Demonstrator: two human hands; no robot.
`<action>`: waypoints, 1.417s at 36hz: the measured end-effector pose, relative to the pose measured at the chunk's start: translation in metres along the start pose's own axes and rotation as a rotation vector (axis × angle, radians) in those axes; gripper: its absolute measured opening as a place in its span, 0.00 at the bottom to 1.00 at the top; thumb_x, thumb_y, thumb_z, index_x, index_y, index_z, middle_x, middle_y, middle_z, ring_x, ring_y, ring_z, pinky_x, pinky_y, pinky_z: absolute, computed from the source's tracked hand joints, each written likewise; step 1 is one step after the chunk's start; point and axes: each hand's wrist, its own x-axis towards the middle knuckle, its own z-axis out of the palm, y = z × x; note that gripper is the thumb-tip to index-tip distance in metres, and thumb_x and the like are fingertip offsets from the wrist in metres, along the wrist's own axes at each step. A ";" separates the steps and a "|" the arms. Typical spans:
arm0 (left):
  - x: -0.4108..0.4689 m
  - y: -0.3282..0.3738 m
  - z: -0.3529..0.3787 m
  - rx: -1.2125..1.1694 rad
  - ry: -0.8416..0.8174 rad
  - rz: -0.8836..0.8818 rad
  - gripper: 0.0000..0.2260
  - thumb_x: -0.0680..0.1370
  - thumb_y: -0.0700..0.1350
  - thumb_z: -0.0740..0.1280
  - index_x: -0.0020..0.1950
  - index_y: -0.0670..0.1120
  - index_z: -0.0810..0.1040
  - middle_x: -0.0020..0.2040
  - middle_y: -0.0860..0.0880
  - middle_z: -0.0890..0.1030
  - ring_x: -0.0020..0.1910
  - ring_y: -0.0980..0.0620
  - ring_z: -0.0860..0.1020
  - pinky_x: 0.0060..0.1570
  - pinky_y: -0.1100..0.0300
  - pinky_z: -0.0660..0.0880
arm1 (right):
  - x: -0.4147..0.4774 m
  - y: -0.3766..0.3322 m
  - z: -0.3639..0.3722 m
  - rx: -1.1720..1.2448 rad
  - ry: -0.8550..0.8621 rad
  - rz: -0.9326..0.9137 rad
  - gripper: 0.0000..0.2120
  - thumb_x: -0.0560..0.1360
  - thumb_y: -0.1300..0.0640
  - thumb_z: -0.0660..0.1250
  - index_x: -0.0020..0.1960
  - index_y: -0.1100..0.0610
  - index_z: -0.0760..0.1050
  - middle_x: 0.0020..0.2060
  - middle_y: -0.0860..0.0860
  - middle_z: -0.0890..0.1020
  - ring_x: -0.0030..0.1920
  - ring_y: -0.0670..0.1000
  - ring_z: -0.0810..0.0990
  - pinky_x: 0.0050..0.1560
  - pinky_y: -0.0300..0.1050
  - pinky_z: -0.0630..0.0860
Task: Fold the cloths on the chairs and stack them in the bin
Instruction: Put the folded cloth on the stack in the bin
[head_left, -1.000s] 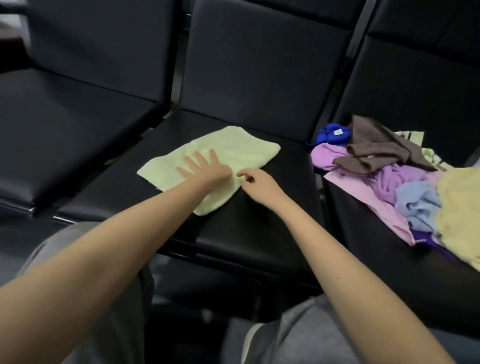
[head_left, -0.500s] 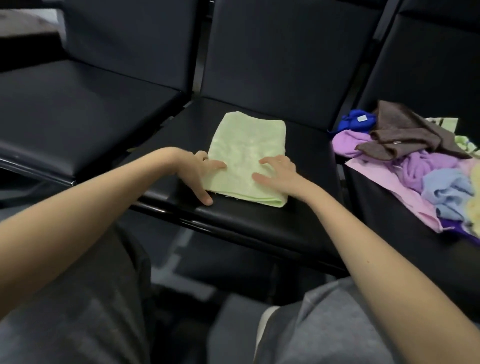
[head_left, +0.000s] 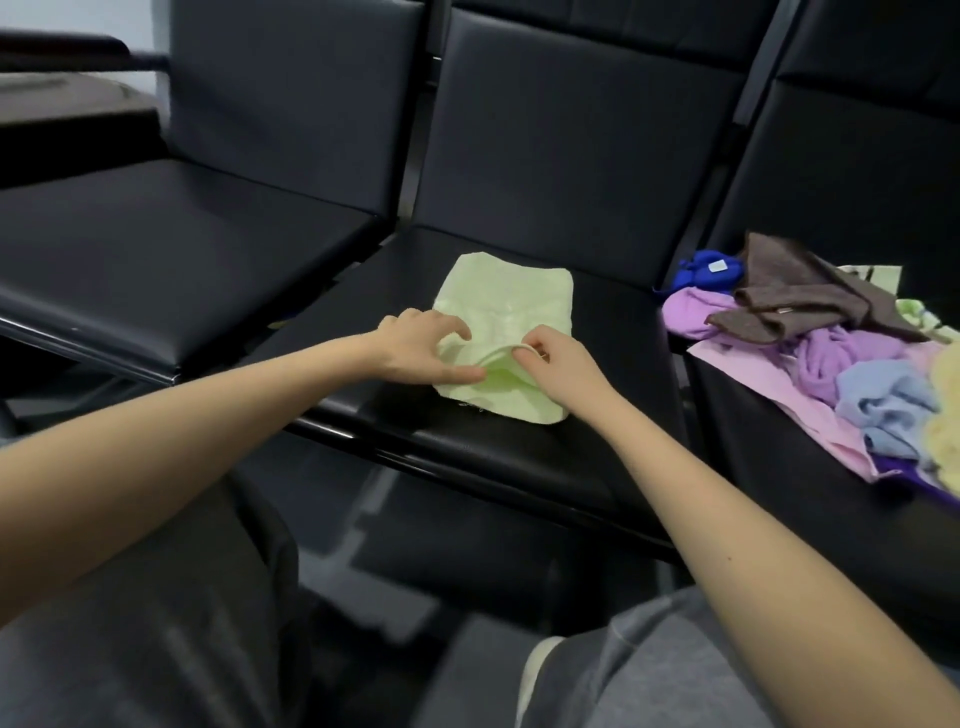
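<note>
I see the green cloth (head_left: 511, 304) lying on the seat of the middle chair (head_left: 618, 332), toward its front edge. It is folded into a rough rectangle. Its far part lies flat on the seat, and its near part is lifted.

My left hand (head_left: 421, 345) is at the cloth's near left side. The thumb is below and the fingers are curled above, pinching the raised top layer. My right hand (head_left: 558, 364) is just beside it on the right, with its fingers curled round the same lifted edge. That edge arches up in a thin rim between the two hands. The bottom layer stays on the seat beneath, and its near corner pokes out under my right wrist. Both hands grip the green cloth and nothing else.

On the right chair (head_left: 753, 441) a loose pile (head_left: 841, 353) of unfolded cloths sits well apart from my hands. A brown cloth (head_left: 795, 296) lies on top at the back, with a blue cloth (head_left: 701, 267) behind it. A pink cloth (head_left: 769, 395) is spread underneath. A light blue cloth (head_left: 893, 400) is bunched nearer to me, and a yellow cloth (head_left: 948, 384) is cut off by the frame's right edge.

The left chair (head_left: 182, 244) stands beside the middle one. My grey trousers (head_left: 156, 623) fill the bottom of the view.
</note>
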 end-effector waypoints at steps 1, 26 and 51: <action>-0.001 0.004 0.004 0.024 -0.004 0.019 0.34 0.71 0.68 0.65 0.72 0.53 0.64 0.71 0.51 0.67 0.70 0.44 0.65 0.66 0.46 0.60 | 0.002 -0.001 0.000 0.038 0.010 0.012 0.09 0.80 0.54 0.60 0.53 0.59 0.74 0.46 0.48 0.76 0.48 0.48 0.72 0.46 0.41 0.66; 0.003 -0.020 0.009 -0.220 -0.113 -0.089 0.44 0.66 0.54 0.76 0.73 0.60 0.50 0.60 0.48 0.62 0.58 0.49 0.65 0.62 0.55 0.68 | 0.006 0.000 -0.006 -0.126 -0.389 -0.098 0.16 0.74 0.49 0.69 0.57 0.53 0.69 0.52 0.45 0.71 0.47 0.43 0.71 0.45 0.31 0.68; 0.007 0.001 0.021 0.269 0.289 0.010 0.22 0.75 0.61 0.63 0.56 0.44 0.70 0.51 0.48 0.75 0.43 0.44 0.76 0.39 0.56 0.64 | 0.026 -0.016 0.018 -0.081 -0.206 -0.065 0.12 0.80 0.55 0.57 0.38 0.57 0.67 0.34 0.49 0.72 0.37 0.50 0.70 0.40 0.48 0.66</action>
